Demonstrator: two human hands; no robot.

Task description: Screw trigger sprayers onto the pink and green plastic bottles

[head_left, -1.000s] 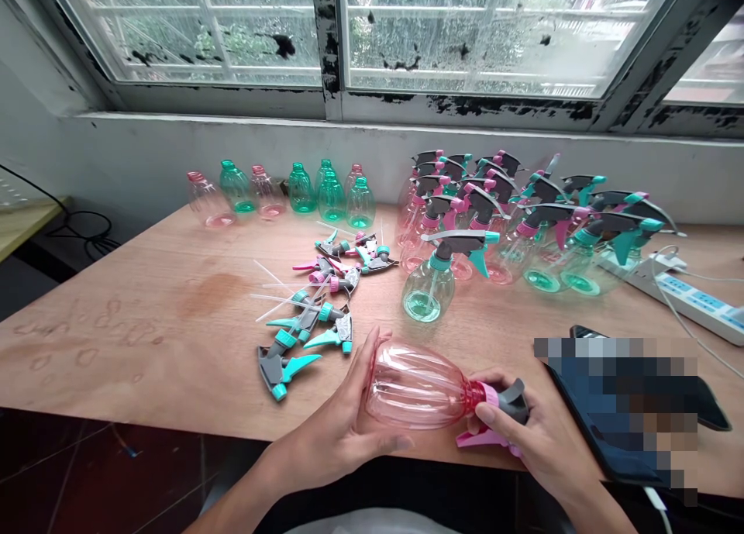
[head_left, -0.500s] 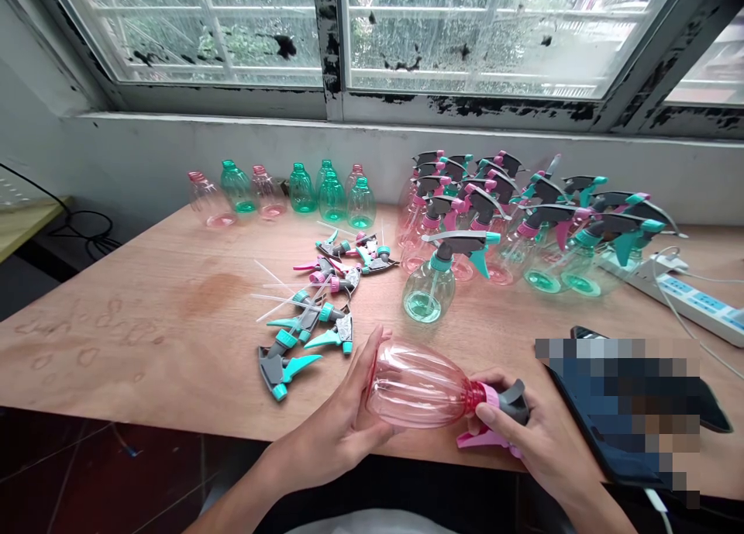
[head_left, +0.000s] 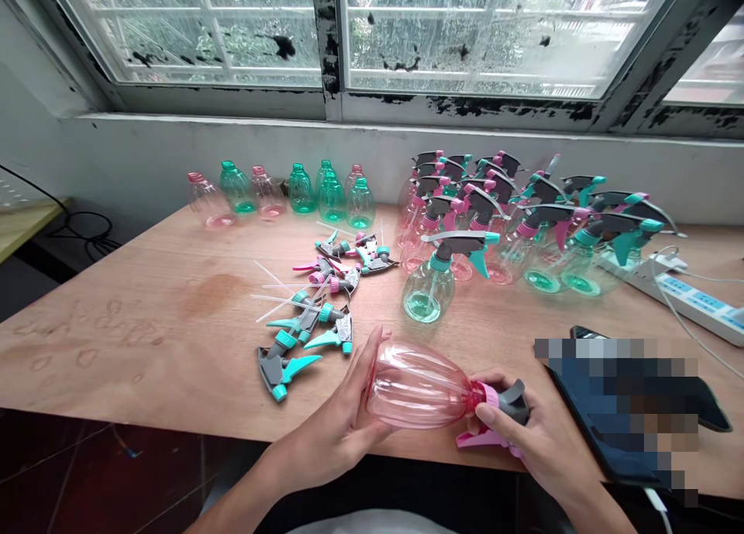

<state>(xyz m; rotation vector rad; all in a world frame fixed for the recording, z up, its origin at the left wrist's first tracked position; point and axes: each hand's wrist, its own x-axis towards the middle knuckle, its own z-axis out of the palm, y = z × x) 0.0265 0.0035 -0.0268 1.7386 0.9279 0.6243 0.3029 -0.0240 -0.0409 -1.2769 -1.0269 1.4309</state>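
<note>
A clear pink spray bottle lies sideways between my hands, above the table's front edge. My left hand is cupped round its base, fingers behind and thumb in front. My right hand grips the neck end, thumb and fingers closed on the pink collar of the trigger sprayer. The sprayer's pink trigger points down toward me. Left of the bottle lies a pile of loose trigger sprayers, teal, pink and grey, with thin clear tubes. Behind it stands a green spray bottle with a teal sprayer on top.
Several open pink and green bottles stand along the wall. Many bottles with sprayers crowd the back right. A power strip with cables lies to their right. A dark tablet and a phone rest at the right front.
</note>
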